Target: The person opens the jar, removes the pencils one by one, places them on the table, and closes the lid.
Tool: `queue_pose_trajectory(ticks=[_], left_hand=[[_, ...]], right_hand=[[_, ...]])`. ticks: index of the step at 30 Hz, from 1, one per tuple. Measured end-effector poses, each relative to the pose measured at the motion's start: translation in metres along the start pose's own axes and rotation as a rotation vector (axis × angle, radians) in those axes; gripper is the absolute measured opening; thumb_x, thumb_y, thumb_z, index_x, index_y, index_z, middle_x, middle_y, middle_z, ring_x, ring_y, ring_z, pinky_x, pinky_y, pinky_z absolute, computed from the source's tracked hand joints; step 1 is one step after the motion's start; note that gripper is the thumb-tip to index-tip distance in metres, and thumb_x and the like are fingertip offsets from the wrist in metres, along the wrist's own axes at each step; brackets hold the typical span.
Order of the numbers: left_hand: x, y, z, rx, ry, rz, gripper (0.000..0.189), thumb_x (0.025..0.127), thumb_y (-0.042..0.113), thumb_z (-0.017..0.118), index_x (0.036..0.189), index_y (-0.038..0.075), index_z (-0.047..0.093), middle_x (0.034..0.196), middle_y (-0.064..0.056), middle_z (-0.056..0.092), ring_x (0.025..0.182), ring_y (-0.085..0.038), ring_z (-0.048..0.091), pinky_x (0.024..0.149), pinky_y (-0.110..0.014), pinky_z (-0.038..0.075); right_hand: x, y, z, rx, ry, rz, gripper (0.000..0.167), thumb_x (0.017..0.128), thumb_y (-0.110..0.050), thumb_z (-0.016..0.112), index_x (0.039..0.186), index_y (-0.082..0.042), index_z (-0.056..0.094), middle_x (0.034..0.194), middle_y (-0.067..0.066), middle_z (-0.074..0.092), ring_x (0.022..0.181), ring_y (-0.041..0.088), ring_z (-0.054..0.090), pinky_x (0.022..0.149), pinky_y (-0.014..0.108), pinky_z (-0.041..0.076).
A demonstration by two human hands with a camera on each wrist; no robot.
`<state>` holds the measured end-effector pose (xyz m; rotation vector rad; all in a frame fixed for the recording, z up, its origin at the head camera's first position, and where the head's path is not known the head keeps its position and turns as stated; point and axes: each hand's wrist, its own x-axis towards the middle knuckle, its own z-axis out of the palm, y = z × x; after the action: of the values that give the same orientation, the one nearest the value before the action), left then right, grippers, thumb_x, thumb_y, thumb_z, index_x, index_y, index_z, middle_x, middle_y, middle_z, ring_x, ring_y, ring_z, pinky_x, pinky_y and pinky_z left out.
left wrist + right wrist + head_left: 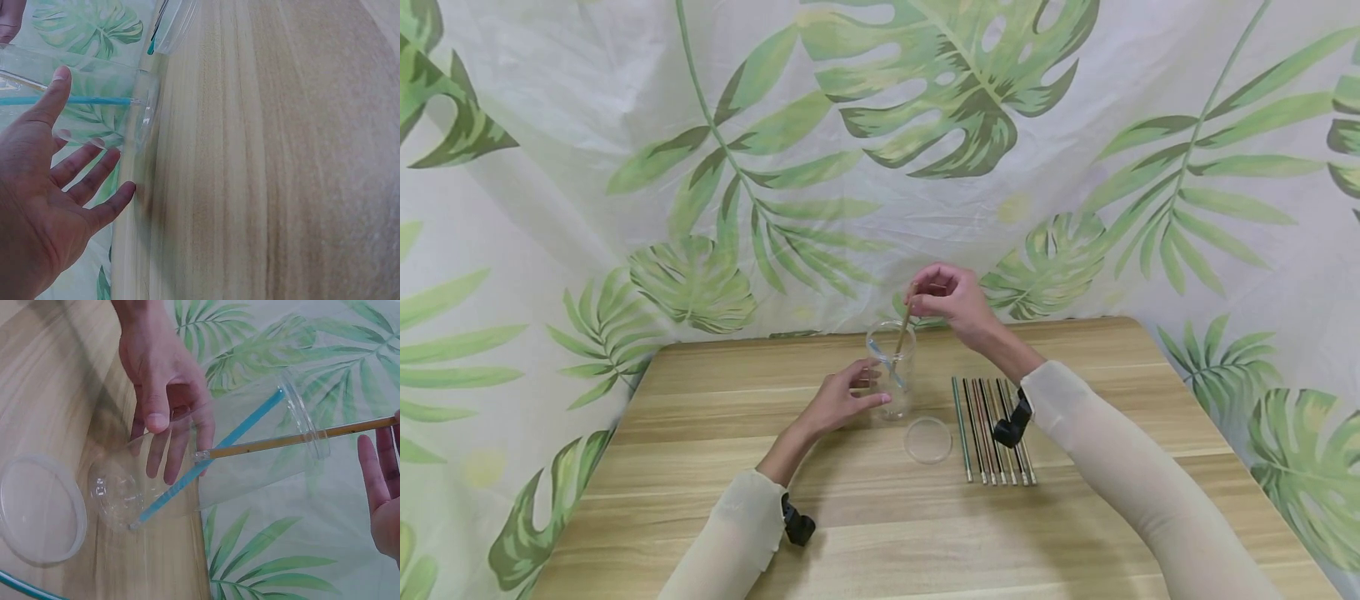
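A clear plastic jar (907, 402) stands upright toward the back of the table, a blue pencil (172, 490) leaning inside it. My right hand (953, 307), above the jar, pinches a yellow-brown pencil (275, 447) near its top. That pencil slants through the jar's mouth, eraser end down and inside, crossing the blue one in the right wrist view. At the jar's left side is my left hand (841, 402), fingers spread and loosely bent, thumb in front of the wall. In the left wrist view its thumb (53, 97) overlaps the jar.
A round clear lid (927, 440) lies flat in front of the jar. Right of it, several pencils (985, 429) lie side by side in a row, eraser ends toward me, under the right wrist. A leaf-patterned cloth (820, 250) hangs behind the wooden table (865, 542).
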<state>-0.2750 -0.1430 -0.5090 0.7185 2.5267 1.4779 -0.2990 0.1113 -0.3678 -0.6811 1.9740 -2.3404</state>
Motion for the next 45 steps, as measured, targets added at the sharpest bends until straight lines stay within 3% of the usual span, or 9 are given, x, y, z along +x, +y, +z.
queue_pose_trajectory(ticks=[6, 15, 22, 32, 45], left_hand=[[0.0, -0.002, 0.0, 0.003, -0.004, 0.009, 0.069, 0.093, 0.022, 0.085, 0.152, 0.007, 0.053, 0.142, -0.023, 0.065, 0.126, -0.04, 0.067, 0.104, -0.052, 0.058], [-0.001, -0.002, -0.001, -0.011, -0.002, 0.022, 0.07, 0.093, 0.023, 0.085, 0.153, 0.006, 0.052, 0.142, -0.023, 0.065, 0.126, -0.042, 0.067, 0.105, -0.053, 0.058], [-0.002, 0.001, -0.001, -0.015, -0.006, 0.007, 0.071, 0.094, 0.024, 0.084, 0.154, 0.007, 0.051, 0.143, -0.022, 0.065, 0.127, -0.041, 0.066, 0.106, -0.053, 0.057], [-0.002, 0.001, -0.001, -0.019, -0.01, 0.009, 0.07, 0.094, 0.022, 0.084, 0.154, 0.006, 0.051, 0.145, -0.027, 0.062, 0.128, -0.042, 0.065, 0.106, -0.054, 0.056], [-0.002, 0.003, -0.001, -0.016, -0.012, 0.0, 0.071, 0.094, 0.022, 0.084, 0.154, 0.006, 0.051, 0.147, -0.026, 0.061, 0.129, -0.041, 0.065, 0.107, -0.052, 0.056]], right_hand=[[0.001, -0.004, -0.001, 0.19, 0.091, 0.023, 0.027, 0.092, 0.02, 0.062, 0.094, -0.006, 0.069, 0.088, 0.006, 0.073, 0.085, 0.019, 0.074, 0.078, 0.034, 0.067], [0.0, -0.009, -0.005, 0.34, 0.177, 0.025, 0.027, 0.094, 0.021, 0.058, 0.097, -0.005, 0.067, 0.09, 0.006, 0.072, 0.083, 0.02, 0.073, 0.078, 0.037, 0.067], [0.0, -0.014, -0.012, 0.389, 0.25, 0.006, 0.026, 0.094, 0.02, 0.06, 0.096, -0.005, 0.067, 0.088, 0.006, 0.072, 0.083, 0.019, 0.073, 0.079, 0.038, 0.067], [-0.002, -0.025, -0.021, 0.476, 0.316, 0.0, 0.03, 0.097, 0.02, 0.053, 0.098, -0.007, 0.065, 0.091, 0.005, 0.069, 0.085, 0.02, 0.072, 0.082, 0.037, 0.066], [-0.013, -0.043, -0.037, 0.563, 0.343, -0.046, 0.028, 0.1, 0.016, 0.048, 0.095, -0.007, 0.064, 0.089, 0.004, 0.065, 0.084, 0.018, 0.071, 0.077, 0.032, 0.064]])
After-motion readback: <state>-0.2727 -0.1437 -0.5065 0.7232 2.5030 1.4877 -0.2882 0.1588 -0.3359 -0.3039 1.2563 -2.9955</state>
